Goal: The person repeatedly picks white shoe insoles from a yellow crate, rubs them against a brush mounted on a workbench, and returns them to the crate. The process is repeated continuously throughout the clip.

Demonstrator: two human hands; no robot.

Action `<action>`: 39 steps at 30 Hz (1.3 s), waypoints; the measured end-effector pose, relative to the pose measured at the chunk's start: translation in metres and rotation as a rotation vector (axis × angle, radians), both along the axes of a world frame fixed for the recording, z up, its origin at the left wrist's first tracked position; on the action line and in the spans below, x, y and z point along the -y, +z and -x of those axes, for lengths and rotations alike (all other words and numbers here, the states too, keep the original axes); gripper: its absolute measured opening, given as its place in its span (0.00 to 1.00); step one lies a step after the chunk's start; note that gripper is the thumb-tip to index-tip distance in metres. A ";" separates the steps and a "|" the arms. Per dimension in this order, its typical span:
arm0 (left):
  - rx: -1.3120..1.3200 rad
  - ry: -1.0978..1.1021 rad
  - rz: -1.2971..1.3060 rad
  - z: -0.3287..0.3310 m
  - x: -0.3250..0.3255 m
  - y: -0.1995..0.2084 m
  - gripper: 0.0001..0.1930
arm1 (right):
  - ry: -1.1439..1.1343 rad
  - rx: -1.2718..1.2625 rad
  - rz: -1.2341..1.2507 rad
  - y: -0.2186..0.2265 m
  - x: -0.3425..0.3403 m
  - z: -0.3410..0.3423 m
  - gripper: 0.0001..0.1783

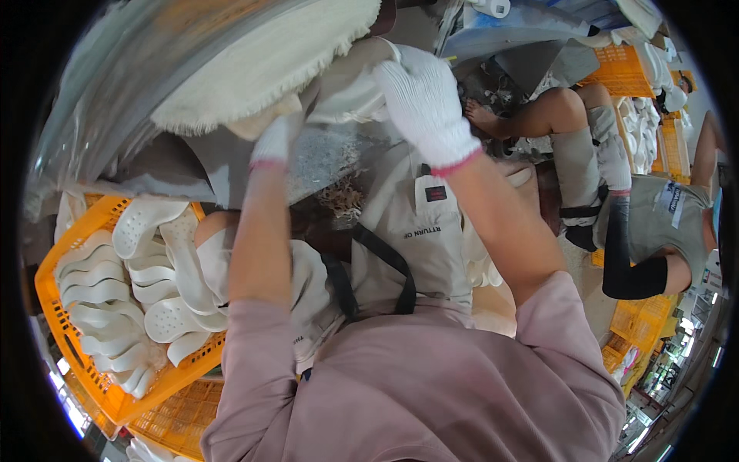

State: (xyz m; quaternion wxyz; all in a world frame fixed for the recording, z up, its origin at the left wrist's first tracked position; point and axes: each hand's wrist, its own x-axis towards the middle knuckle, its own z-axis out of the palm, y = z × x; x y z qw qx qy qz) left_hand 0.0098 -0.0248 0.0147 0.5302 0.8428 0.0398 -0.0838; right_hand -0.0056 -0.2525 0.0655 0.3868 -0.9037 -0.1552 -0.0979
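My right hand [419,100], in a white knit glove with a pink cuff, is closed on the far right end of a white molded piece [350,86], which looks like a shoe sole. My left hand [279,140], gloved the same way, is at the near left end of that piece; its fingers are smeared and hidden, so its grip does not show. Both hands are right by a large, cream-coloured cloth buffing wheel [262,65] with a frayed edge. Whether the white piece touches the wheel cannot be made out.
At my left stands an orange crate [165,389] full of white perforated soles [173,319]. A dusty grey metal surface [323,158] lies below the wheel. To the right sits a co-worker [670,223] with a gloved hand; more orange crates [620,69] stand beyond.
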 end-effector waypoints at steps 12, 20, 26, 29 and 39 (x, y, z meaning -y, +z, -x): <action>-0.279 0.573 1.011 0.021 0.135 -0.027 0.18 | -0.399 -0.049 -0.166 0.039 0.001 0.088 0.50; -0.034 -0.171 -0.699 -0.001 -0.012 -0.022 0.29 | -0.328 -0.211 -0.141 -0.007 -0.022 -0.026 0.20; 0.402 -0.342 -0.336 0.007 0.019 -0.102 0.21 | -0.209 -0.316 -0.003 0.062 -0.027 0.033 0.16; 0.380 -0.567 0.024 -0.017 0.047 -0.093 0.21 | -0.109 0.332 0.250 0.047 -0.008 0.101 0.21; -0.499 -0.215 2.152 0.093 0.014 -0.064 0.40 | 0.256 0.196 0.301 0.014 -0.045 0.144 0.25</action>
